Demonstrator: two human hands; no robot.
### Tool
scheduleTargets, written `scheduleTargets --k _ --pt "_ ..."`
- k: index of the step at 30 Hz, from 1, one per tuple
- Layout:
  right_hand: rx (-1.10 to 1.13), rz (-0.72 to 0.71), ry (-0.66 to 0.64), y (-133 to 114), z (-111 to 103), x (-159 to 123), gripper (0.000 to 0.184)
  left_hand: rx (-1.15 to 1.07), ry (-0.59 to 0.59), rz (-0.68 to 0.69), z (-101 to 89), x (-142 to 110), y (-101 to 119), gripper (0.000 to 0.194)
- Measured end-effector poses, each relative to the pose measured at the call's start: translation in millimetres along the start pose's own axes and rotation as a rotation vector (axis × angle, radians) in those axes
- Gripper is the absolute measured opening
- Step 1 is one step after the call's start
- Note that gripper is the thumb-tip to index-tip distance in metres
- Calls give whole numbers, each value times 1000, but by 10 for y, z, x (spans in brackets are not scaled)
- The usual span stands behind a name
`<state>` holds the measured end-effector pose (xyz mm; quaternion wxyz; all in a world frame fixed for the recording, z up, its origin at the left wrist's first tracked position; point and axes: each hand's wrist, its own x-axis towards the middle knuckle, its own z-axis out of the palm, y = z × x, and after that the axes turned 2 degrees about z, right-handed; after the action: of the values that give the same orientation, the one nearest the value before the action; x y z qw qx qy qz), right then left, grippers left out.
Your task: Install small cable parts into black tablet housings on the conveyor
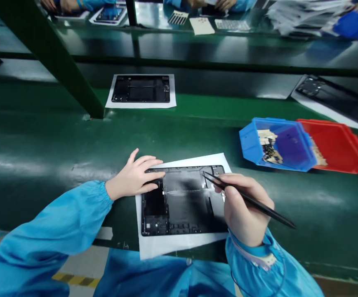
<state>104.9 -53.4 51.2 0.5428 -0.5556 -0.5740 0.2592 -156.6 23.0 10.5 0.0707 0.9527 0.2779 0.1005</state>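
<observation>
In front of me a black tablet housing (185, 206) lies with its inner side up on a white sheet (157, 246). My left hand (134, 176) rests on its upper left part, fingers spread. Black tweezers (259, 205) are gripped in my right hand (247, 206), which is over the housing's right side. Their tips point at the upper right of the housing's inside; whether they touch it or pinch anything is too small to tell. A strap circles my right wrist.
A blue bin (279, 159) of small parts stands to the right, beside a red bin (340, 144). More housings lie on sheets at the back, one behind my work (142, 88) and one far right (336, 99). A green post (58, 62) slants at the left. Co-workers' hands show across the bench.
</observation>
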Motion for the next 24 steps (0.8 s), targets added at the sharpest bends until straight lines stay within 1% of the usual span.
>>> scheduleTargets --k 4,7,10,12,14,16,18,20,22,24 --pt "40 -60 53 10 -205 -34 11 11 22 -19 -22 -34 37 28" --pt "3 -101 48 30 -395 -28 14 -25 22 -79 -70 57 90 25" --pt "-53 -133 59 87 -559 19 12 -99 29 -269 -97 335 197 28" --pt "-80 -138 86 151 -635 66 10 -109 -2 -388 -83 582 297 28" --pt "-97 -117 92 227 -699 112 9 -69 -91 -418 -50 805 400 33" --pt "-117 -113 62 304 -780 151 9 -18 -169 -393 -11 950 483 28" --pt "-154 -169 18 376 -900 184 9 27 -187 -376 17 998 526 17" --pt "-207 -259 -20 448 -1056 219 9 77 -163 -392 23 978 517 15" --pt "-261 -358 -60 521 -1217 260 9 112 -140 -429 -8 951 442 18" --pt "-292 -475 -114 593 -1343 299 11 134 -109 -479 -85 984 295 20"
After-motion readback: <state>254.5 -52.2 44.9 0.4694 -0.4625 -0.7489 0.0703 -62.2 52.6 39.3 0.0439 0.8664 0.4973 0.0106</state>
